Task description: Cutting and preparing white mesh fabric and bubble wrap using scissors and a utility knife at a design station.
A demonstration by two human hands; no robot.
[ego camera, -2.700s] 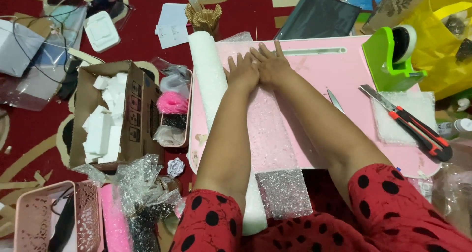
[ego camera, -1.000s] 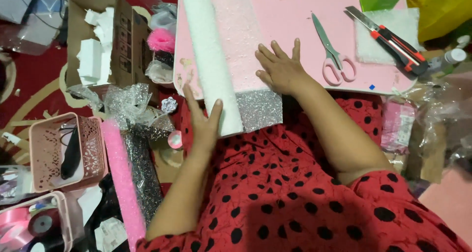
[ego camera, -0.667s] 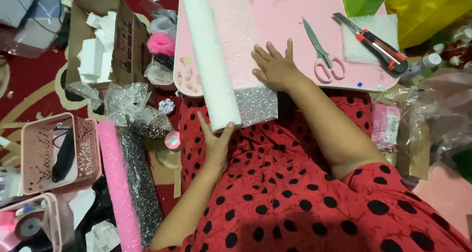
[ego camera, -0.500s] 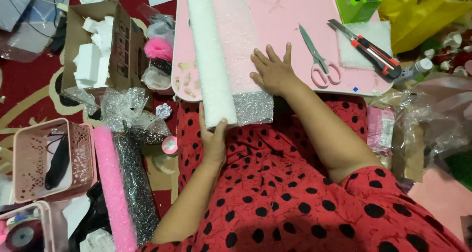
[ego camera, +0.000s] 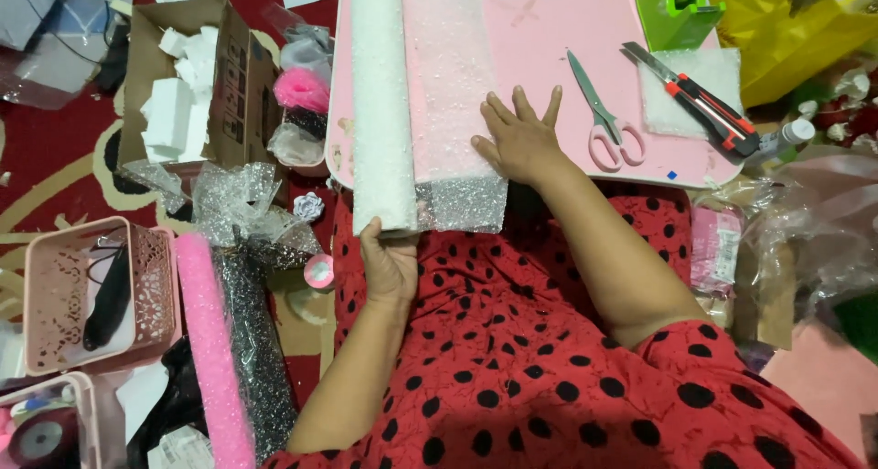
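A white roll of sparkly netting [ego camera: 382,103] lies lengthwise across a pink board [ego camera: 540,48], its unrolled sheet [ego camera: 453,94] spread to the right. My left hand [ego camera: 389,261] cups the near end of the roll, over my lap in a red dress with black dots. My right hand [ego camera: 519,140] lies flat with fingers apart on the sheet's right edge, pressing it onto the board. Pink-handled scissors [ego camera: 604,117] rest just right of that hand.
A red and black utility knife [ego camera: 704,99] lies on a white pad, a green tape dispenser [ego camera: 681,7] behind it. At left stand a cardboard box of white foam pieces [ego camera: 187,94], pink baskets [ego camera: 87,291], and rolls of pink and black netting [ego camera: 224,350].
The camera has dipped toward my lap. My left hand came off the board and moved back to the near end of the roll. My right hand slid down to the sheet's right edge.
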